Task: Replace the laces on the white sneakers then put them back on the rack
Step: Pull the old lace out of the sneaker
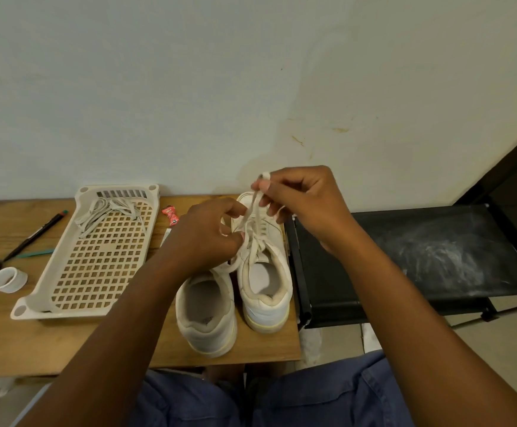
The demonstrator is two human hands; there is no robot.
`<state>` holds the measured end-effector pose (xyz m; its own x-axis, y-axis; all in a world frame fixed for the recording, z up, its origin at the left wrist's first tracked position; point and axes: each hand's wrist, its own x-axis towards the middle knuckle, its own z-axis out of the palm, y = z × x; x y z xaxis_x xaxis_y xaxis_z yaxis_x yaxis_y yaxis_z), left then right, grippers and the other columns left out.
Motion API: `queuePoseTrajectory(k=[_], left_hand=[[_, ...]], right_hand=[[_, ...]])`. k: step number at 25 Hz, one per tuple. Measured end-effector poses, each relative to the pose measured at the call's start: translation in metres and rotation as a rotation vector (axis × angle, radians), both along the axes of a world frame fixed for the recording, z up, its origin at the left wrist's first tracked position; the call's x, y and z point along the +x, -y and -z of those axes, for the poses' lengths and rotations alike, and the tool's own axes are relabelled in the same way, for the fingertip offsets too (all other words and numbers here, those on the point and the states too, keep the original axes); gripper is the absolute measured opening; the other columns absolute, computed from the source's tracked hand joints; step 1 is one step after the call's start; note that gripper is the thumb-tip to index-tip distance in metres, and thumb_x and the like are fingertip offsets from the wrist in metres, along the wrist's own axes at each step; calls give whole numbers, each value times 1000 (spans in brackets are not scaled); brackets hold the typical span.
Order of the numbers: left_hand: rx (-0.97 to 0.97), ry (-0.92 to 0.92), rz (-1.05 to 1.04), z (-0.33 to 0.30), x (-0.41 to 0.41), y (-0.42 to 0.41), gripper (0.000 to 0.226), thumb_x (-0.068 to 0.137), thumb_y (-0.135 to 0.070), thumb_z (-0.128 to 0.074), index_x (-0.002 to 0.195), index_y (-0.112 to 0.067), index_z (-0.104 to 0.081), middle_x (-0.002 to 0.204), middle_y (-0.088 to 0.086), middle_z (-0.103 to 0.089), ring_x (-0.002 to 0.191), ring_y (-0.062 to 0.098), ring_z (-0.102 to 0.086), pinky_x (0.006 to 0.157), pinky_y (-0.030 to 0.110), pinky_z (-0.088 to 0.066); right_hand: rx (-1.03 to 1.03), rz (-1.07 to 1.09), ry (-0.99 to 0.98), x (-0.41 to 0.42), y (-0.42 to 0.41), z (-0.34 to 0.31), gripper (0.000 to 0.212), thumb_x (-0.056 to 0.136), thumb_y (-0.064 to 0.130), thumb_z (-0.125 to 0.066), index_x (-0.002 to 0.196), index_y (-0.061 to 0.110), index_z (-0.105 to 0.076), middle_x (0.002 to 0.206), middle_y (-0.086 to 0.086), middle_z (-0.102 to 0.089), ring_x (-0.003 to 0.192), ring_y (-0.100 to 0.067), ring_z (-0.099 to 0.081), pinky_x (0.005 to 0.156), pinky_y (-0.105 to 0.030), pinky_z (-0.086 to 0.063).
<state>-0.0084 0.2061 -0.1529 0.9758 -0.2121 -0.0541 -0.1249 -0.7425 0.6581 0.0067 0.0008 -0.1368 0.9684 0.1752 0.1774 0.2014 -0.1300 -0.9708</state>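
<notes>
Blue shorts (pixel 328 396) fill the near edge, with both forearms reaching out over the tabletop (pixel 20 343). Two white sneakers (pixel 235 288) stand side by side at the tabletop's right end, heels toward the camera. Over the right sneaker, the right hand (pixel 309 208) pinches a white lace (pixel 252 208) near its tip and draws it up and away from the eyelets. The left hand (pixel 208 232) is curled low at the lacing, its grip apparently on the lace's other strand, though the fingers hide the contact. I judge the step in hand to be threading the right sneaker, with the task roughly midway; the left sneaker's front is hidden behind the left hand, so its lacing cannot be told. Next, the raised tip needs steering into the next eyelet and pulling snug. On the left lies a pale basket tray (pixel 35 306) holding another lace (pixel 106 211); a pen (pixel 35 235) and a small white cup (pixel 8 280) lie further left. A black rack (pixel 435 257) stands just right of the tabletop.
</notes>
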Motion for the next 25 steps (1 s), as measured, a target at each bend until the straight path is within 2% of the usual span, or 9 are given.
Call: queuePoseTrajectory(k=[3,8,10,13,15,18,21,23,25], left_hand=[[-43,-20,1,-4,1,2,43,79,-9,-70,112,-35,-70,110,-17,-69,93,8,-69,81,33,-61],[31,-115,73,-7,-3,9,49,74,-44,-84,119,-30,-70,116,-13,-69,99,11,-68,82,31,-59],[79,-54,58,-3,-2,12,35,83,-45,-80,112,-25,-75,111,-9,-73,95,11,-69,82,34,-60],[-42,58,-38,0,-1,12,23,86,-43,-78,97,-24,-80,89,-7,-78,82,12,-71,79,41,-61],[-155,139,-144,-2,-1,10,11,85,-38,-80,88,-28,-80,77,-12,-75,73,8,-70,73,36,-59],[-241,197,-352,-6,-1,9,9,87,-36,-78,81,-29,-76,69,-15,-70,66,5,-65,64,24,-47],[-218,277,-490,-8,0,3,10,92,-39,-72,97,-31,-76,86,-18,-72,81,2,-67,78,26,-51],[-167,312,-529,-7,0,-1,25,92,-39,-71,116,-31,-71,107,-13,-71,95,7,-66,87,31,-52],[-130,271,-539,-8,0,-2,37,90,-33,-73,125,-29,-60,113,-7,-67,97,12,-64,83,30,-50]], right_hand=[[312,28,-85,-3,2,-11,20,101,14,-65,111,2,-77,93,-16,-76,79,-25,-70,69,-32,-59],[483,4,-156,-1,7,-17,20,104,19,-58,116,13,-73,120,-9,-76,104,-30,-73,83,-38,-59],[386,-9,-170,2,6,-14,22,105,18,-58,118,10,-74,120,-7,-76,108,-31,-73,85,-37,-61],[-49,4,-191,6,2,3,24,103,22,-63,123,16,-75,117,6,-76,103,-14,-73,85,-31,-61],[-365,-16,-155,7,2,13,21,99,22,-69,118,21,-77,109,9,-76,96,-4,-70,87,-26,-58],[-547,-177,-197,3,3,15,16,89,14,-75,102,24,-79,94,10,-74,80,0,-66,76,-20,-50],[-672,-285,-196,-1,-4,12,17,82,16,-83,97,21,-76,89,5,-71,68,-1,-59,70,-19,-49],[-639,-265,-183,-1,-7,13,15,82,14,-83,94,16,-75,89,0,-71,70,-4,-60,72,-22,-52],[-559,-237,-193,-1,-8,14,9,85,14,-81,91,11,-75,91,-5,-73,76,-11,-65,78,-29,-57]])
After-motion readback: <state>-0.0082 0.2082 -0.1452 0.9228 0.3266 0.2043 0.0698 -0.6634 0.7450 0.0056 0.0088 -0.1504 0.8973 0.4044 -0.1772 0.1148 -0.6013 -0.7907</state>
